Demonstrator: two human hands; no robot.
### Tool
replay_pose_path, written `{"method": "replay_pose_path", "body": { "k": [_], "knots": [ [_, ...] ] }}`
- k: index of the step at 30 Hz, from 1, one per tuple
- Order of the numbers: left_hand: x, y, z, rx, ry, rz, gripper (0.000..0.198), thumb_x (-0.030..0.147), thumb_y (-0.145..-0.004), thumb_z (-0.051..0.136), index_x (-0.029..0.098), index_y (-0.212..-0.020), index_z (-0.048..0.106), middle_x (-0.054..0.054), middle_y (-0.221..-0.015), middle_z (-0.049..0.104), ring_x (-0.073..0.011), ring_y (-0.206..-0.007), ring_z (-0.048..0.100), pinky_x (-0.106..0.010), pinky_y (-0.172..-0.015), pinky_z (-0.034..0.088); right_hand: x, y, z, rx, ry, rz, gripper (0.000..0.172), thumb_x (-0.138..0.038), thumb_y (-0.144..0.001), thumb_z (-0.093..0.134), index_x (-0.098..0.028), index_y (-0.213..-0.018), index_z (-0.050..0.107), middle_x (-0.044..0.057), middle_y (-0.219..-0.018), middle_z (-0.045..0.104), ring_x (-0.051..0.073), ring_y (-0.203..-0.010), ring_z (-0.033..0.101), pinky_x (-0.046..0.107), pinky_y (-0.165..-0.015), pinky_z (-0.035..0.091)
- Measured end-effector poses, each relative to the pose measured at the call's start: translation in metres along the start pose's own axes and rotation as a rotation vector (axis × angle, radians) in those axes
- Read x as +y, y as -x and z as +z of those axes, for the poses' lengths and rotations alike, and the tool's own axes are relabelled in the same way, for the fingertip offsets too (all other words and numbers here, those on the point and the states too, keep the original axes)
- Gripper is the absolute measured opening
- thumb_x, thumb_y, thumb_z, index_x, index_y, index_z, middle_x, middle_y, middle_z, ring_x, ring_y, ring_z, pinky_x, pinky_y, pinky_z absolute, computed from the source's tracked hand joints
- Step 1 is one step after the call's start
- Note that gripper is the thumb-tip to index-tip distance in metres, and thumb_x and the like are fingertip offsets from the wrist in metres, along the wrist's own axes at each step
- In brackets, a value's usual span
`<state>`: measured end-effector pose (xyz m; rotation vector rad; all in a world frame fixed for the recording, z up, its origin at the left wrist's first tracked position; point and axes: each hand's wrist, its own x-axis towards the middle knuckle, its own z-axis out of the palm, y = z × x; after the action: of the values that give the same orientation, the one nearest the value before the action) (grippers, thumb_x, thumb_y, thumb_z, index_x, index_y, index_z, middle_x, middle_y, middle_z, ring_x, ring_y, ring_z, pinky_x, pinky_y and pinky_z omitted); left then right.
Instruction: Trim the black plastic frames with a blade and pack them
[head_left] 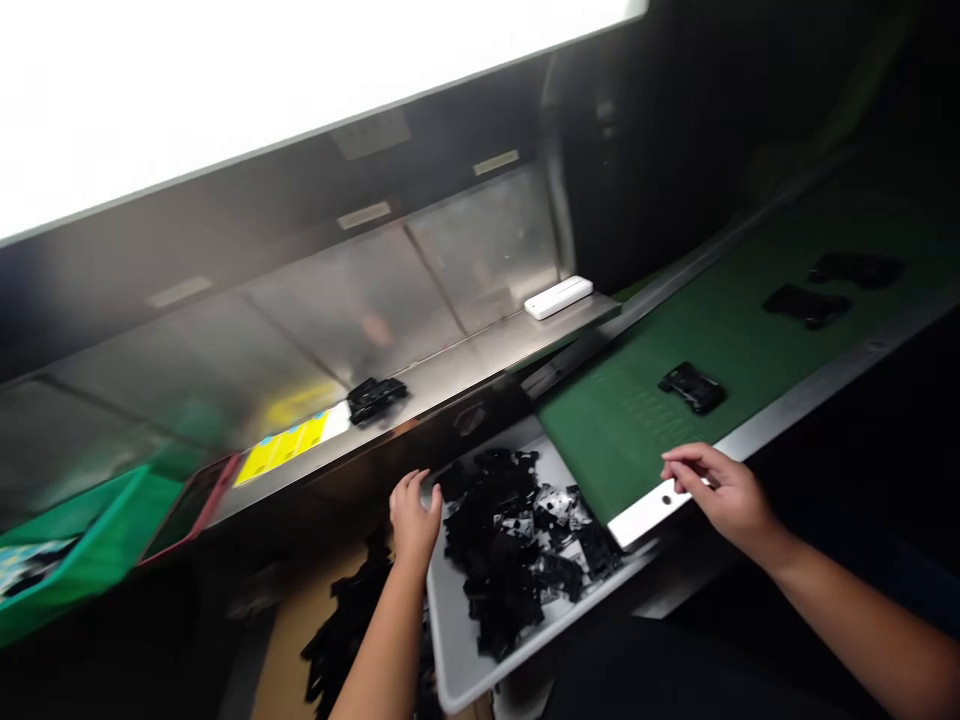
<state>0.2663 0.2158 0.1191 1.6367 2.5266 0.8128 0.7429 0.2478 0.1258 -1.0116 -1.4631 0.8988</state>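
My left hand (415, 520) is at the upper left rim of a light grey tray (469, 690), thumb apart from the stretched fingers, with nothing seen in it. Black moulded plastic parts (506, 540) fill much of the tray, some with shiny faces. Over the white end strip (649, 515) of a green conveyor belt (600, 430) hovers my right hand (724, 490). Its thumb and fingertips are brought together, and no object shows between them. The closest part on the belt is a black plastic piece (691, 388), apart from that hand.
Two more black pieces (806, 305) lie farther up the belt. A metal shelf (457, 375) carries a white device (559, 297), a black part (376, 400), a yellow label sheet (285, 450) and a red-edged tablet-like object (187, 510). Left stands a green bin (112, 550); below, a cardboard box (289, 625).
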Motion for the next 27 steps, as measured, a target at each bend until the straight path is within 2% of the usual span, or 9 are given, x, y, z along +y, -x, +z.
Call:
{"method": "replay_pose_path", "body": {
  "k": [4, 8, 10, 13, 15, 18, 20, 23, 27],
  "knots": [
    [0.128, -0.009, 0.065, -0.164, 0.272, 0.311, 0.032, 0.041, -0.096, 0.056, 0.017, -0.117, 0.063, -0.01, -0.125, 0.064, -0.0249, -0.119, 0.059, -0.051, -0.105, 0.046, -0.002, 0.004, -0.025, -0.004, 0.025, -0.054, 0.014, -0.032, -0.097, 0.061, -0.022, -0.102, 0.07, 0.003, -0.081, 0.072, 0.016, -0.064, 0.067, 0.03, -0.061, 0.06],
    [0.258, 0.0, 0.13, -0.331, 0.449, 0.526, 0.035, 0.042, -0.095, 0.058, 0.019, -0.12, 0.064, -0.011, -0.126, 0.065, -0.0241, -0.12, 0.061, -0.048, -0.106, 0.047, -0.005, 0.011, -0.057, -0.011, 0.033, -0.083, 0.014, -0.029, -0.098, 0.06, -0.023, -0.104, 0.07, 0.004, -0.083, 0.073, 0.017, -0.065, 0.069, 0.031, -0.061, 0.061],
    [0.311, 0.007, 0.157, -0.36, 0.502, 0.566, 0.058, 0.049, -0.087, 0.068, 0.021, -0.136, 0.054, -0.015, -0.142, 0.056, -0.0271, -0.134, 0.051, -0.046, -0.114, 0.04, -0.006, 0.013, -0.075, 0.001, 0.044, -0.085, 0.014, -0.029, -0.098, 0.06, -0.023, -0.105, 0.071, 0.004, -0.083, 0.073, 0.018, -0.065, 0.069, 0.031, -0.06, 0.061],
    [0.367, 0.018, 0.187, -0.378, 0.547, 0.553, 0.118, 0.056, -0.062, 0.087, 0.017, -0.155, 0.027, -0.024, -0.158, 0.034, -0.0382, -0.149, 0.03, -0.055, -0.121, 0.027, -0.005, 0.016, -0.101, 0.025, 0.065, -0.065, 0.014, -0.028, -0.098, 0.06, -0.023, -0.105, 0.07, 0.004, -0.084, 0.073, 0.017, -0.066, 0.068, 0.031, -0.06, 0.061],
    [0.388, 0.023, 0.2, -0.388, 0.57, 0.524, 0.134, 0.054, -0.053, 0.093, 0.016, -0.158, 0.018, -0.028, -0.157, 0.034, -0.043, -0.149, 0.027, -0.06, -0.121, 0.023, -0.003, 0.016, -0.115, 0.038, 0.065, -0.041, 0.013, -0.027, -0.098, 0.06, -0.023, -0.106, 0.07, 0.004, -0.085, 0.072, 0.017, -0.067, 0.068, 0.03, -0.061, 0.061],
    [0.399, 0.029, 0.205, -0.391, 0.616, 0.486, 0.128, 0.046, -0.06, 0.092, 0.018, -0.159, 0.015, -0.025, -0.148, 0.046, -0.0401, -0.142, 0.04, -0.058, -0.118, 0.028, -0.001, 0.013, -0.129, 0.06, 0.046, -0.022, 0.013, -0.027, -0.098, 0.061, -0.023, -0.107, 0.07, 0.004, -0.086, 0.072, 0.017, -0.067, 0.067, 0.03, -0.061, 0.06],
    [0.396, 0.034, 0.197, -0.39, 0.655, 0.478, 0.124, 0.044, -0.065, 0.089, 0.022, -0.159, 0.012, -0.021, -0.145, 0.049, -0.0357, -0.137, 0.047, -0.053, -0.116, 0.034, -0.003, 0.008, -0.133, 0.08, 0.028, -0.027, 0.012, -0.026, -0.098, 0.061, -0.023, -0.106, 0.07, 0.004, -0.087, 0.072, 0.017, -0.069, 0.067, 0.03, -0.063, 0.06],
    [0.384, 0.046, 0.17, -0.375, 0.702, 0.491, 0.129, 0.051, -0.062, 0.09, 0.027, -0.16, 0.009, -0.017, -0.147, 0.048, -0.033, -0.139, 0.046, -0.05, -0.118, 0.033, -0.016, -0.005, -0.132, 0.111, -0.026, -0.069, 0.011, -0.025, -0.098, 0.062, -0.024, -0.105, 0.07, 0.005, -0.089, 0.071, 0.019, -0.074, 0.067, 0.032, -0.066, 0.059],
    [0.369, 0.074, 0.116, -0.304, 0.745, 0.541, 0.136, 0.056, -0.057, 0.09, 0.031, -0.16, 0.006, -0.015, -0.149, 0.044, -0.0328, -0.14, 0.043, -0.051, -0.119, 0.032, -0.049, -0.027, -0.121, 0.093, -0.11, -0.188, 0.009, -0.024, -0.097, 0.063, -0.027, -0.101, 0.071, 0.006, -0.088, 0.069, 0.022, -0.082, 0.066, 0.037, -0.073, 0.057]
  ]
}}
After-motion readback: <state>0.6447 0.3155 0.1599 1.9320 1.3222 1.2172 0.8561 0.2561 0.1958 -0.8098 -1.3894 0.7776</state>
